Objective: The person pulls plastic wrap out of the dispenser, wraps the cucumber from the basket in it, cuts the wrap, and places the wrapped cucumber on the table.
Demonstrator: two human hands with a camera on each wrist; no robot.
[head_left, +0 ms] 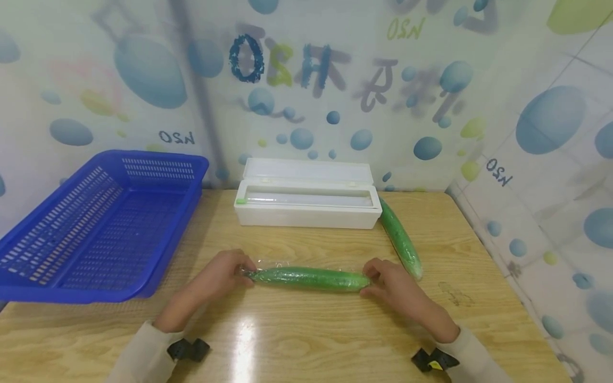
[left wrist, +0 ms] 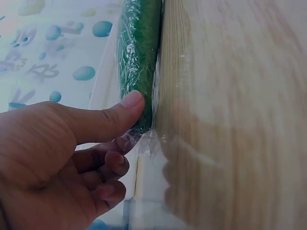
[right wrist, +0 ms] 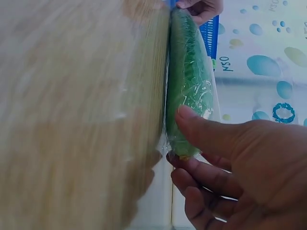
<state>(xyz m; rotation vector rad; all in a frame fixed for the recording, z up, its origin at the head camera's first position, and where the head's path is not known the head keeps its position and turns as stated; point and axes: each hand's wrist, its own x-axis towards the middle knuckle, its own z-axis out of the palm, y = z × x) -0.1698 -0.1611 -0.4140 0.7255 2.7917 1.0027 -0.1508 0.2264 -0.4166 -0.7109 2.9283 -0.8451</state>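
A long green cucumber (head_left: 311,279) in clear plastic wrap (left wrist: 145,143) lies crosswise in front of the person, close over the wooden table. At its left end, the left hand (head_left: 229,272) pinches the tip and the gathered film between thumb and fingers. The right hand (head_left: 395,284) grips the other end, its thumb laid along the cucumber's side in the right wrist view. Wrinkled film clings to the skin and sticks out a little past the left tip. Behind the right hand, a second cucumber (head_left: 401,239) rests slanted on the table.
A white cling film box (head_left: 308,217) with its lid raised stands at the back by the wall, a roll (head_left: 306,199) inside. To the left is a blue plastic basket (head_left: 148,276). The wooden table (head_left: 306,340) meets a patterned wall (head_left: 306,122) behind and at the right.
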